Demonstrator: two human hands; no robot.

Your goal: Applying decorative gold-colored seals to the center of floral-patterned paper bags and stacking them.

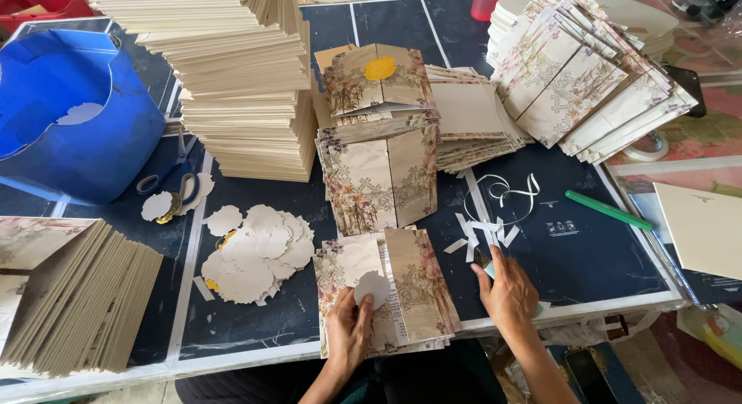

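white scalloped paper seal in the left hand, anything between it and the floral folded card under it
Nothing visible does. The left hand presses the white scalloped paper seal flat on the floral folded card at the near table edge, directly over its flaps. The right hand rests apart, on a small teal object by the white paper strips.

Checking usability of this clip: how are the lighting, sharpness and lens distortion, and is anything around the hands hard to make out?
Head view: even, soft daylight, with faint shadows only; mild sheen on the dark table; wide-angle bending at the edges, seen in the tall card stack. Left hand and the scalloped paper disc are sharp; the right hand covers a small object that stays unclear.
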